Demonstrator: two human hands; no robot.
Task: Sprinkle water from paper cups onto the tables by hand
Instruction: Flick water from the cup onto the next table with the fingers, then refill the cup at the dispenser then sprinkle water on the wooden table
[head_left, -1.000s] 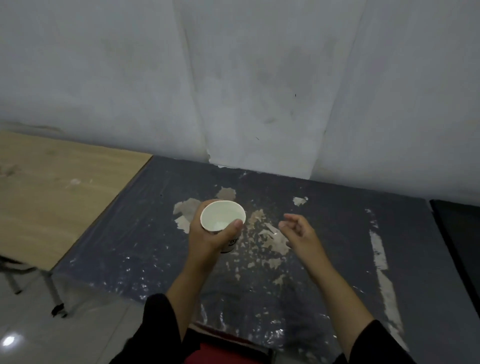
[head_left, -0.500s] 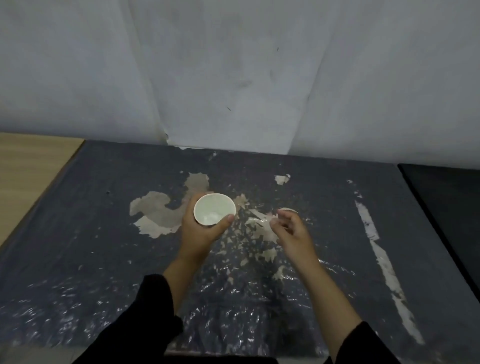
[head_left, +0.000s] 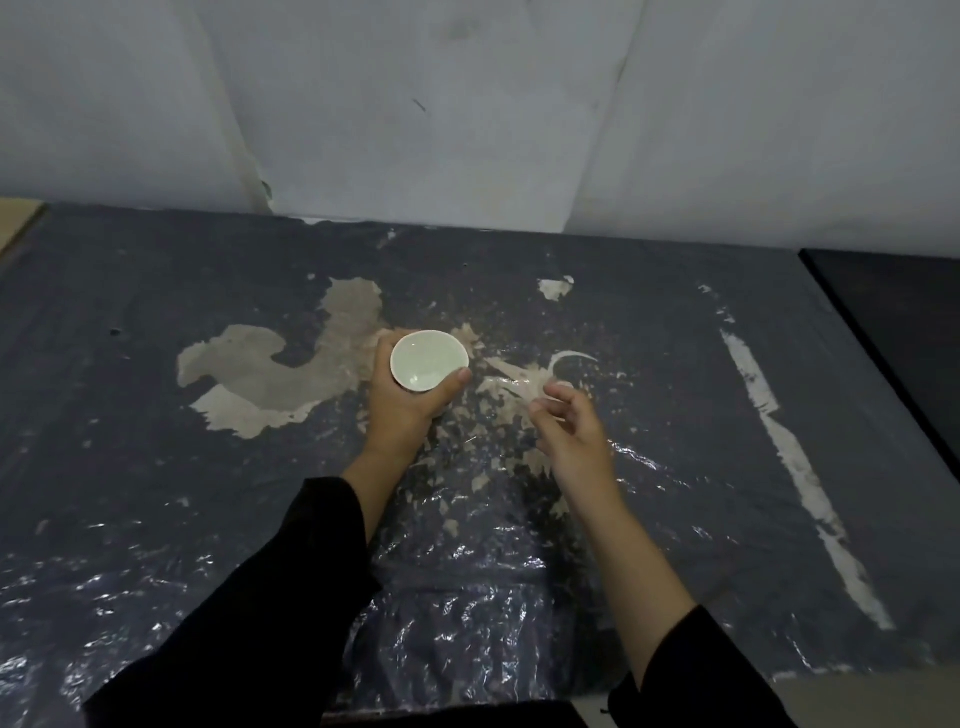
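A white paper cup (head_left: 427, 359) stands upright in my left hand (head_left: 402, 410), which is wrapped around it over the middle of the dark grey table (head_left: 130, 415). A little water shows at the cup's bottom. My right hand (head_left: 569, 423) hovers just right of the cup, empty, with its fingers loosely curled and apart above the table. The table's dark covering is peeled in pale patches around both hands, and its near half glistens with wet spots.
A pale wall (head_left: 467, 104) rises straight behind the table. A sliver of a wooden table (head_left: 15, 218) shows at the far left. Another black table (head_left: 898, 322) adjoins on the right. A long pale strip (head_left: 800, 467) runs down the table's right side.
The view has swung right and closer to the dark table, so the wooden table has nearly left the frame. My left hand keeps holding the cup; my right hand's fingers have spread slightly.
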